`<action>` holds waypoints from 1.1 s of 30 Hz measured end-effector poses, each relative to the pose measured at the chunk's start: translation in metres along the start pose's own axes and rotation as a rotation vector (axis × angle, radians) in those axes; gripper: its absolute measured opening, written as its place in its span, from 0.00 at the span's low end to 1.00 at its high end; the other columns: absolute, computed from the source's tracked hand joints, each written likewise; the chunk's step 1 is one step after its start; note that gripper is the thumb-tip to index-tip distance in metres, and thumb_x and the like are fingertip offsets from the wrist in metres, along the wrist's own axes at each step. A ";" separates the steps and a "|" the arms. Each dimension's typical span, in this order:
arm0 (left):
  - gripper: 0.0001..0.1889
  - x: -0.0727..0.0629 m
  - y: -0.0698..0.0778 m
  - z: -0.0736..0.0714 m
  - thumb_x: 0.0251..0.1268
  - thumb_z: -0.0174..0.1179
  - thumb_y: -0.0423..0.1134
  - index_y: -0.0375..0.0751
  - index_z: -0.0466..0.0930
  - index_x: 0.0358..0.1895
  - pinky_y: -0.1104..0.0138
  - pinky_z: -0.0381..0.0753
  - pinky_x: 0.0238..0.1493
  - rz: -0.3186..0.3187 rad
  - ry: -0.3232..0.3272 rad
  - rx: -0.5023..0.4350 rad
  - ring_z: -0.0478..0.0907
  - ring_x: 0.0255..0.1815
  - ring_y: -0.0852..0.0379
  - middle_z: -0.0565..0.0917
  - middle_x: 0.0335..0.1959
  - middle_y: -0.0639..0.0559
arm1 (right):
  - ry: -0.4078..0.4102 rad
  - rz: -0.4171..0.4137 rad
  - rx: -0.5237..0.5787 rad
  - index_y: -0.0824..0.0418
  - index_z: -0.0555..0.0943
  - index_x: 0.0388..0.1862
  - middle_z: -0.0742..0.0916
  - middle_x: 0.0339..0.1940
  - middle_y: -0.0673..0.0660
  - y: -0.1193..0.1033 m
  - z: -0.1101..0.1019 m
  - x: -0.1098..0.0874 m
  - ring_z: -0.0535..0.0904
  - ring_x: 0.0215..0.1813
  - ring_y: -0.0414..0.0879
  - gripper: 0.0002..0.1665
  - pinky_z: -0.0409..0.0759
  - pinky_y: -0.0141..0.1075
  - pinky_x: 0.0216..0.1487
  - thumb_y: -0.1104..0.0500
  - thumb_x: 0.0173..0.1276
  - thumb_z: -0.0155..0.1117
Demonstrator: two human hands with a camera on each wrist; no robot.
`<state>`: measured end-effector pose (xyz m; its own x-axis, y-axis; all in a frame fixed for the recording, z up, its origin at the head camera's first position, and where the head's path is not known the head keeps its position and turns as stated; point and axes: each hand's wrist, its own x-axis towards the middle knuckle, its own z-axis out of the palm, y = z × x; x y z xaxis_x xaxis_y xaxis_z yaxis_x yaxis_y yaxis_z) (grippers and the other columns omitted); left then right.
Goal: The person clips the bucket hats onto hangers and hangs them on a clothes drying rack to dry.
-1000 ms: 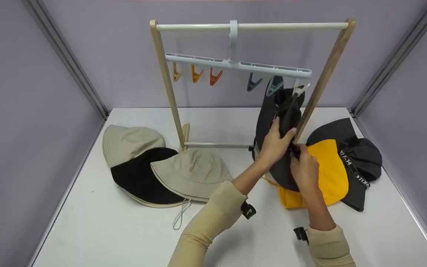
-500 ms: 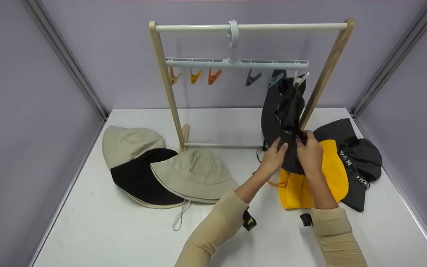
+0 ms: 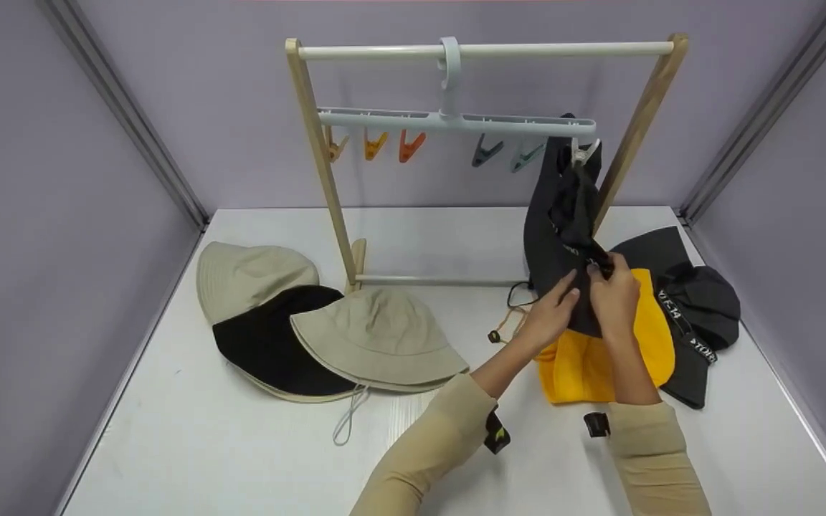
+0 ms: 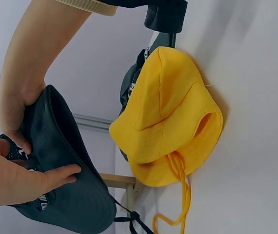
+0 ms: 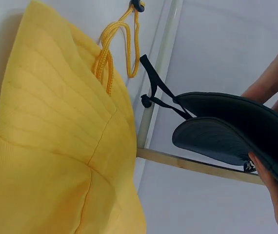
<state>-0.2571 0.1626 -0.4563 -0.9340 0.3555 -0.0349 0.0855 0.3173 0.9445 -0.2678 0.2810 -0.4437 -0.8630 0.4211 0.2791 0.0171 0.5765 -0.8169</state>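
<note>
A black bucket hat [image 3: 553, 215] with white lettering on its band hangs by its upper end from the white clip [image 3: 585, 153] on the pale blue hanger [image 3: 513, 126]. My right hand [image 3: 615, 292] pinches the lower part of this hat near its band, with the thumb on the brim. Against the brim's other side rests my left hand [image 3: 551, 315], fingers nearly straight. In the left wrist view the left fingers [image 4: 63, 176] lie flat on the black fabric. A black cord [image 5: 161, 95] dangles from the brim. Directly below is a yellow bucket hat [image 4: 166, 117].
A wooden rack [image 3: 316, 143] with a white top rod holds the hanger, whose other clips, such as the orange clip [image 3: 411, 146], hang bare. Beige hats [image 3: 384, 337] and a black-lined hat [image 3: 280, 340] lie at left. Another black hat [image 3: 703, 308] lies at right.
The hanger, tilted before, has levelled. Both hands have moved with the hat's lower part, which has swung right and turned to show its band. The left hand has slid down to the brim.
</note>
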 end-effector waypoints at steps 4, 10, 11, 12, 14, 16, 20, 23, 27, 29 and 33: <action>0.22 0.000 0.004 0.004 0.73 0.41 0.49 0.59 0.62 0.68 0.65 0.61 0.60 0.023 -0.024 0.008 0.63 0.62 0.58 0.67 0.63 0.56 | 0.021 0.046 0.019 0.73 0.71 0.57 0.78 0.52 0.70 0.000 -0.006 0.003 0.72 0.54 0.61 0.20 0.68 0.50 0.53 0.62 0.69 0.52; 0.21 -0.002 0.007 0.010 0.73 0.40 0.48 0.58 0.63 0.67 0.65 0.60 0.61 0.038 -0.063 0.016 0.61 0.63 0.60 0.65 0.65 0.58 | 0.039 0.096 0.044 0.73 0.71 0.57 0.77 0.52 0.70 0.003 -0.012 0.005 0.72 0.55 0.61 0.21 0.67 0.49 0.55 0.63 0.69 0.52; 0.21 -0.002 0.007 0.011 0.73 0.40 0.48 0.59 0.63 0.67 0.64 0.59 0.61 0.034 -0.067 0.013 0.60 0.64 0.60 0.64 0.65 0.58 | 0.039 0.102 0.045 0.73 0.70 0.58 0.77 0.52 0.70 0.003 -0.013 0.005 0.72 0.55 0.61 0.21 0.67 0.49 0.55 0.63 0.69 0.52; 0.21 -0.002 0.007 0.012 0.73 0.40 0.48 0.58 0.63 0.67 0.65 0.58 0.61 0.035 -0.070 0.015 0.60 0.64 0.61 0.64 0.66 0.58 | 0.040 0.105 0.047 0.73 0.70 0.58 0.77 0.53 0.70 0.004 -0.014 0.005 0.72 0.55 0.61 0.22 0.67 0.49 0.55 0.62 0.69 0.52; 0.21 -0.002 0.006 0.014 0.73 0.40 0.48 0.58 0.63 0.67 0.65 0.57 0.62 0.027 -0.074 0.019 0.58 0.65 0.61 0.62 0.67 0.57 | 0.041 0.109 0.047 0.73 0.70 0.58 0.77 0.53 0.69 0.004 -0.014 0.005 0.72 0.55 0.61 0.22 0.67 0.49 0.55 0.62 0.69 0.52; 0.21 -0.002 0.005 0.016 0.73 0.40 0.47 0.56 0.63 0.67 0.65 0.56 0.63 0.018 -0.069 0.029 0.57 0.65 0.61 0.62 0.67 0.55 | 0.042 0.102 0.044 0.73 0.71 0.58 0.78 0.52 0.69 0.004 -0.013 0.004 0.72 0.55 0.61 0.21 0.68 0.49 0.55 0.62 0.69 0.52; 0.21 -0.001 0.000 0.020 0.73 0.42 0.44 0.51 0.63 0.67 0.67 0.55 0.63 0.012 -0.049 0.059 0.57 0.66 0.60 0.61 0.68 0.52 | 0.046 0.082 0.031 0.73 0.71 0.57 0.78 0.51 0.69 0.005 -0.009 0.003 0.73 0.53 0.62 0.20 0.69 0.49 0.53 0.62 0.69 0.52; 0.22 -0.001 -0.005 0.024 0.72 0.44 0.43 0.49 0.64 0.67 0.67 0.55 0.62 0.004 -0.031 0.054 0.57 0.66 0.59 0.61 0.68 0.50 | 0.037 0.068 0.020 0.73 0.72 0.56 0.79 0.50 0.69 0.008 -0.006 0.002 0.74 0.52 0.62 0.20 0.70 0.50 0.52 0.62 0.69 0.53; 0.22 -0.002 -0.012 0.028 0.71 0.46 0.43 0.47 0.64 0.67 0.67 0.57 0.62 -0.021 0.011 0.014 0.58 0.65 0.57 0.62 0.67 0.47 | 0.005 0.059 0.010 0.73 0.72 0.55 0.79 0.50 0.70 0.009 -0.002 -0.001 0.74 0.52 0.62 0.19 0.70 0.50 0.52 0.63 0.69 0.53; 0.22 -0.003 -0.016 0.029 0.70 0.47 0.42 0.45 0.65 0.66 0.67 0.57 0.61 -0.028 0.033 -0.005 0.59 0.65 0.56 0.63 0.66 0.46 | -0.004 0.055 0.003 0.74 0.72 0.55 0.78 0.50 0.70 0.009 0.000 -0.004 0.74 0.52 0.63 0.19 0.70 0.51 0.52 0.63 0.69 0.52; 0.23 -0.004 -0.022 0.031 0.69 0.49 0.42 0.43 0.64 0.66 0.67 0.58 0.61 -0.036 0.057 -0.034 0.60 0.65 0.54 0.63 0.66 0.45 | -0.004 0.042 -0.010 0.73 0.72 0.54 0.79 0.50 0.70 0.011 0.003 -0.007 0.74 0.52 0.63 0.19 0.70 0.51 0.51 0.63 0.69 0.54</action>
<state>-0.2440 0.1816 -0.4871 -0.9546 0.2936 -0.0510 0.0408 0.2984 0.9536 -0.2632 0.2824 -0.4559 -0.8634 0.4423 0.2428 0.0581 0.5653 -0.8228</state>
